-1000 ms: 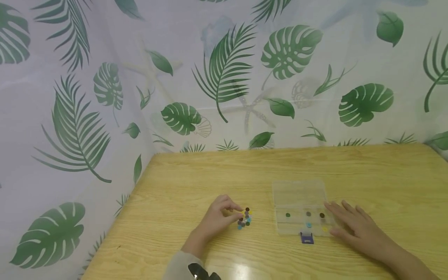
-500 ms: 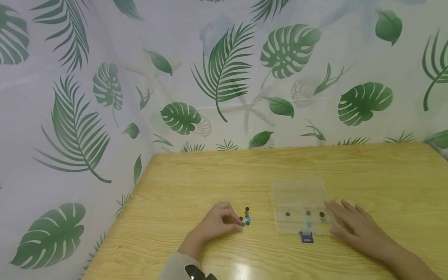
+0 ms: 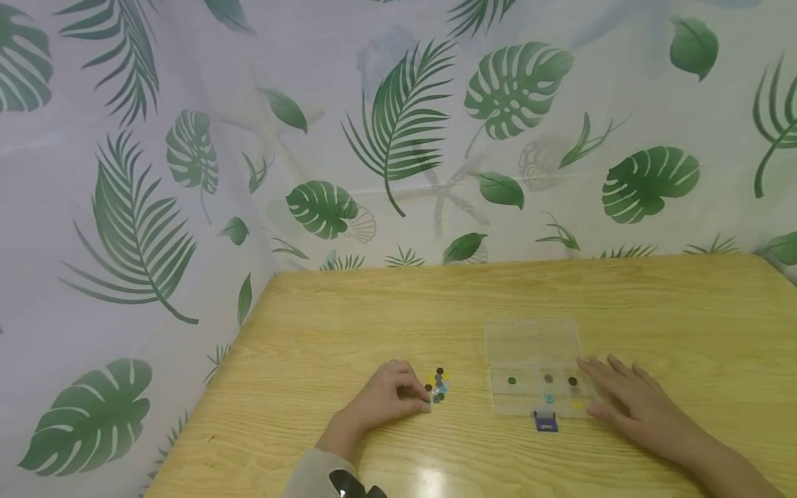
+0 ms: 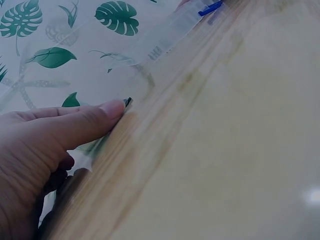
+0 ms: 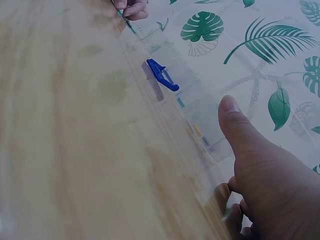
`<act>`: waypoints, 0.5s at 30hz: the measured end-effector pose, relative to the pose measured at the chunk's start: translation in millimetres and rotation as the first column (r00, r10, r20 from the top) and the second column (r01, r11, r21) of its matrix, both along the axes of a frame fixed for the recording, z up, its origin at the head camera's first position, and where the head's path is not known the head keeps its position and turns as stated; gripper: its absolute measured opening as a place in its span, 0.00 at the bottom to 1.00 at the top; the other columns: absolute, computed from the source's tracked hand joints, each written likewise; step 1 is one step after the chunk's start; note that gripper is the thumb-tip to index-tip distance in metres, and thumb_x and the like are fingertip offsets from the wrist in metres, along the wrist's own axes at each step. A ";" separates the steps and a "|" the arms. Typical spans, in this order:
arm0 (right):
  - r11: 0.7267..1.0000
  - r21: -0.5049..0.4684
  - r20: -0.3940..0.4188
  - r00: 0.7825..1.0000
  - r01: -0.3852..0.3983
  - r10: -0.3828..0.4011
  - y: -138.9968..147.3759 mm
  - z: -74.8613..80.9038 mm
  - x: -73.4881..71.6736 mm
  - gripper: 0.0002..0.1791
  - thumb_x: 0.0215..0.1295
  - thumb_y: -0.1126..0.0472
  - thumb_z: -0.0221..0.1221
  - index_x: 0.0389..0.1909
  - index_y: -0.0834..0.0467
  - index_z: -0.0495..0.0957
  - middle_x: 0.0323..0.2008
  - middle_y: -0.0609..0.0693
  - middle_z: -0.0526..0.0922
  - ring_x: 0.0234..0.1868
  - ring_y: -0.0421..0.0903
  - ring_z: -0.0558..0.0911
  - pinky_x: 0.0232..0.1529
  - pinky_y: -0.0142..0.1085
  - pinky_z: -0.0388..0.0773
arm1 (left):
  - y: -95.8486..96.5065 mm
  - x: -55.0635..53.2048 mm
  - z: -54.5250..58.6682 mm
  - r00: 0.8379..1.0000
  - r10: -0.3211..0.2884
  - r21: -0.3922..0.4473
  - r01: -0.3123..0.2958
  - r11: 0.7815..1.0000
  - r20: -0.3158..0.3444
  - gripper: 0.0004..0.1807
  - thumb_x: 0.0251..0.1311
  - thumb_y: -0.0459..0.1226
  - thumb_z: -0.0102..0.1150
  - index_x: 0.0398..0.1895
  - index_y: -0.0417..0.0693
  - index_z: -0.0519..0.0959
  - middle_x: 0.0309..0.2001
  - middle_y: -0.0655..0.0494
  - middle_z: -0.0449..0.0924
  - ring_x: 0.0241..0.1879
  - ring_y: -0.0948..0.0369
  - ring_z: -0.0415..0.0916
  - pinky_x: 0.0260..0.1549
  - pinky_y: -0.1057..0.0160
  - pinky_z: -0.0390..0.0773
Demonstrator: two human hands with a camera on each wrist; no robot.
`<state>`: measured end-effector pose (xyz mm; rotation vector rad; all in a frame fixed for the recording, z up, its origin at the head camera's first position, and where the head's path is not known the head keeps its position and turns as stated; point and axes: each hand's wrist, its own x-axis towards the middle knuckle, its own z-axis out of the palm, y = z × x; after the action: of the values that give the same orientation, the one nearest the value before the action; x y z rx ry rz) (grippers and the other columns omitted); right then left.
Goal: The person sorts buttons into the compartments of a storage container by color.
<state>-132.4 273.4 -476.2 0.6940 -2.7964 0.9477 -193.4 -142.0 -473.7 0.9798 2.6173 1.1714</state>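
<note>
Discs [image 3: 438, 378]: where does the head view put them?

– Heaped on the worktop [image 3: 349, 311] at the left hand [image 3: 385, 395]'s fingertips; others, green, grey, dark, blue and yellow, lie in the clear box [image 3: 532, 344].

– And each grip?

– The left one has thumb and finger close together at the heap's edge; I cannot tell whether a disc is clamped. The right hand [image 3: 631, 402] has its fingers apart, over the box's right edge.

– Left wrist view?

– Something small and dark shows at the thumb tip; the box is farther off.

– Right wrist view?

– The thumb is extended by the box, its blue latch [image 5: 162, 75] standing out.
</note>
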 end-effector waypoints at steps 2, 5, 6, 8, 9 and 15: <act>1.000 -0.001 0.000 1.000 0.001 -0.001 0.1 -0.2 0.3 0.35 0.66 0.57 0.56 0.73 0.50 0.55 0.66 0.66 0.63 0.68 0.72 0.51 0.69 0.54 0.25 | -0.2 -0.5 -0.4 1.000 -0.009 0.004 0.009 1.000 0.002 0.05 0.50 0.46 0.70 0.30 0.61 0.85 0.31 0.72 0.73 0.35 0.69 0.65 0.37 0.70 0.68; 1.000 -0.001 -0.007 1.000 0.002 -0.002 0.1 -0.1 0.5 0.35 0.66 0.57 0.56 0.72 0.50 0.55 0.66 0.67 0.63 0.68 0.72 0.51 0.69 0.54 0.25 | -0.5 -1.7 -1.5 1.000 -0.031 0.017 0.031 0.999 -0.006 0.06 0.50 0.47 0.70 0.30 0.60 0.85 0.31 0.71 0.74 0.35 0.69 0.66 0.37 0.70 0.67; 1.000 -0.001 -0.009 1.000 0.003 -0.003 0.1 0.2 0.5 0.35 0.66 0.57 0.56 0.72 0.50 0.55 0.66 0.67 0.63 0.68 0.72 0.51 0.69 0.53 0.26 | -0.5 -2.1 -1.6 0.999 -0.036 0.016 0.036 0.999 -0.017 0.06 0.50 0.47 0.70 0.30 0.60 0.85 0.31 0.71 0.75 0.34 0.70 0.65 0.37 0.70 0.67; 1.000 -0.001 -0.014 1.000 0.002 -0.002 0.0 0.9 0.5 0.35 0.66 0.58 0.56 0.72 0.51 0.55 0.66 0.67 0.63 0.68 0.72 0.52 0.69 0.54 0.26 | -0.2 -2.9 -1.7 0.998 -0.049 0.008 0.049 0.999 -0.047 0.06 0.50 0.46 0.70 0.29 0.59 0.85 0.30 0.70 0.75 0.33 0.70 0.65 0.37 0.70 0.66; 1.000 -0.002 -0.014 1.000 0.001 -0.001 -0.1 1.2 0.5 0.35 0.66 0.58 0.56 0.72 0.51 0.55 0.66 0.66 0.63 0.68 0.72 0.52 0.69 0.54 0.26 | 0.0 -3.2 -1.6 0.997 -0.054 -0.003 0.054 0.999 -0.061 0.06 0.50 0.46 0.70 0.29 0.58 0.85 0.30 0.71 0.75 0.33 0.71 0.65 0.37 0.71 0.65; 1.000 -0.006 -0.007 1.000 -0.003 0.003 -0.4 3.0 0.7 0.35 0.66 0.58 0.56 0.72 0.51 0.56 0.66 0.67 0.63 0.67 0.73 0.53 0.69 0.55 0.27 | 1.3 -1.5 0.4 0.987 -0.069 -0.097 0.056 0.994 -0.145 0.06 0.52 0.46 0.68 0.29 0.58 0.84 0.29 0.71 0.73 0.32 0.73 0.62 0.42 0.69 0.63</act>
<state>-131.7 273.0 -473.2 0.6991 -2.7858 0.9515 -194.9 -140.7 -473.3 1.1628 2.7028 0.9899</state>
